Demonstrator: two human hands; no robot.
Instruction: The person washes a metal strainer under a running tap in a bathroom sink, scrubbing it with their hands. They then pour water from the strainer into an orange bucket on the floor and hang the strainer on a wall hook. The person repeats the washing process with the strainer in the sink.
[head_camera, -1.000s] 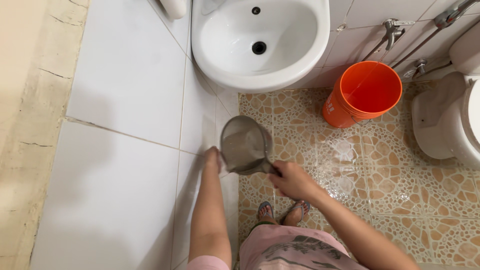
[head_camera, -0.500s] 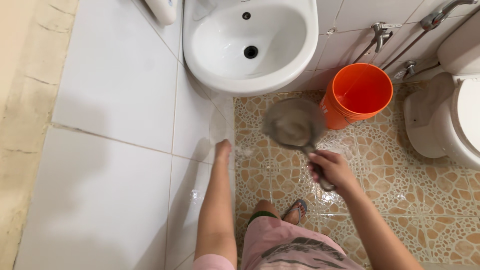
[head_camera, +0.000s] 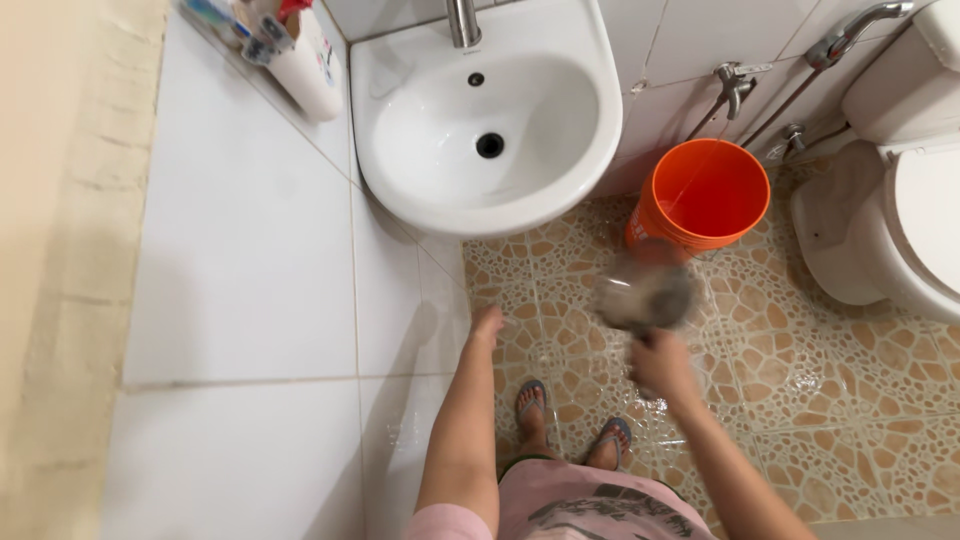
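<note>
My right hand (head_camera: 662, 364) grips the handle of a grey plastic scoop (head_camera: 645, 292), blurred by motion, held above the patterned floor just in front of the orange bucket (head_camera: 703, 196). My left hand (head_camera: 486, 326) is stretched out with its fingers flat against the white tiled wall (head_camera: 250, 250), below the white washbasin (head_camera: 490, 120). My feet in sandals (head_camera: 570, 412) stand on the wet floor.
A white toilet (head_camera: 900, 210) stands at the right, with a wall tap (head_camera: 735, 85) and hose behind the bucket. A white holder with toothbrushes (head_camera: 300, 55) hangs on the wall left of the basin. The brown mosaic floor (head_camera: 820, 360) is wet.
My right hand has swung the scoop from near the wall rightwards and toward the orange bucket. The left hand stays on the wall. The view has tilted up.
</note>
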